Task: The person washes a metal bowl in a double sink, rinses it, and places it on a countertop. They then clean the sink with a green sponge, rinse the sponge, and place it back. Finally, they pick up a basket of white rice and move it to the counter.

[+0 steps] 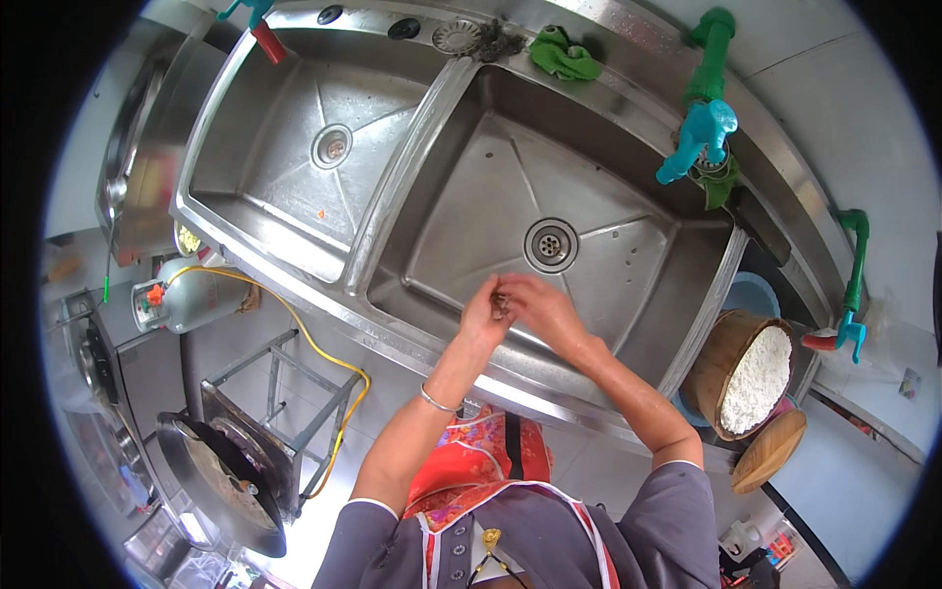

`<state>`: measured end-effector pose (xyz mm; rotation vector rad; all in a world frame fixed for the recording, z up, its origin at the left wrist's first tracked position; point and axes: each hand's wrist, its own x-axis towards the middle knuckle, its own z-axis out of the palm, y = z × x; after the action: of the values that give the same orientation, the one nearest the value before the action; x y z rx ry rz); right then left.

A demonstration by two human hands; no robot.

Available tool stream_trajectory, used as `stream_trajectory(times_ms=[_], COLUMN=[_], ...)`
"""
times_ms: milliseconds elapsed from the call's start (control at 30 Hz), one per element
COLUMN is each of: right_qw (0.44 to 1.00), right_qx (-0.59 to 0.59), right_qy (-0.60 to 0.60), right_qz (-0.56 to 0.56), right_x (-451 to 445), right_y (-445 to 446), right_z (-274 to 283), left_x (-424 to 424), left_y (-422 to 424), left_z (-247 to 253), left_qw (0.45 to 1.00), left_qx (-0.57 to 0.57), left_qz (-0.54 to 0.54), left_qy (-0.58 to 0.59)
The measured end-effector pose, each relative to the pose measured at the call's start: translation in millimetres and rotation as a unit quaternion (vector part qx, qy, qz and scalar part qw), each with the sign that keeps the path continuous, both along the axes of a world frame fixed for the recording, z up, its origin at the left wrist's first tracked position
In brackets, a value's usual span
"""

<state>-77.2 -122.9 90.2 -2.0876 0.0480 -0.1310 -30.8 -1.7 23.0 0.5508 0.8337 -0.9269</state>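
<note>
My left hand [482, 315] and my right hand [543, 305] meet above the near side of the larger stainless steel sink basin [478, 213]. A small pale-brown thing [501, 305] shows between my curled fingers; it is too small and too covered to name. My left hand cups it from the left, while the right fingers reach over it. A strainer drain [551, 246] lies just beyond my hands, with a few dark specks on the basin floor. A bracelet [436, 401] circles my left wrist.
To the left is a second basin [280, 132]. A teal tap [703, 136] overhangs the right back rim; a green cloth [563, 55] lies on the ledge. At right stands a wooden bucket [717, 368] of white grains. A gas cylinder [210, 294], yellow hose [313, 331] and wok [213, 478] are at left.
</note>
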Motion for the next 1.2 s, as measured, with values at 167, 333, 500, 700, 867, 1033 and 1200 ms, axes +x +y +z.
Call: stream_trajectory(times_ms=[167,333,500,700,867,1033,1200], right_qw=[0.976,0.909,0.862,0.903,0.981,0.987,0.936], right_qx=[-0.122,-0.396,-0.468,-0.364,0.028,0.050,-0.281], right_qy=[0.104,0.128,0.195,0.225,0.171,0.090,0.075], right_qz=[-0.146,-0.026,-0.001,-0.042,-0.090,-0.126,-0.196], right_x=[14.8,16.1,28.4,28.5,10.9,-4.2,-10.4], right_y=[-79.6,-81.1,-65.5,-76.2,-41.8,-58.1,-167.4], right_z=[-85.5,-173.0,-191.6,-173.1,-73.0,-39.7,-111.9], left_x=[3.7,5.9,8.0,12.2,8.4,2.3,1.4], left_y=[1.8,4.9,11.8,10.1,-2.4,-12.5,-16.0], left_z=[13.1,22.8,26.6,20.0,12.5,3.4,17.0], left_qw=[1.000,1.000,0.999,0.999,0.997,0.999,0.999], left_qx=[0.004,0.007,0.016,0.020,0.055,0.019,-0.004], left_qz=[-0.001,-0.023,-0.037,-0.047,-0.054,-0.026,-0.043], left_qy=[0.019,0.015,0.001,-0.009,-0.001,0.013,0.009])
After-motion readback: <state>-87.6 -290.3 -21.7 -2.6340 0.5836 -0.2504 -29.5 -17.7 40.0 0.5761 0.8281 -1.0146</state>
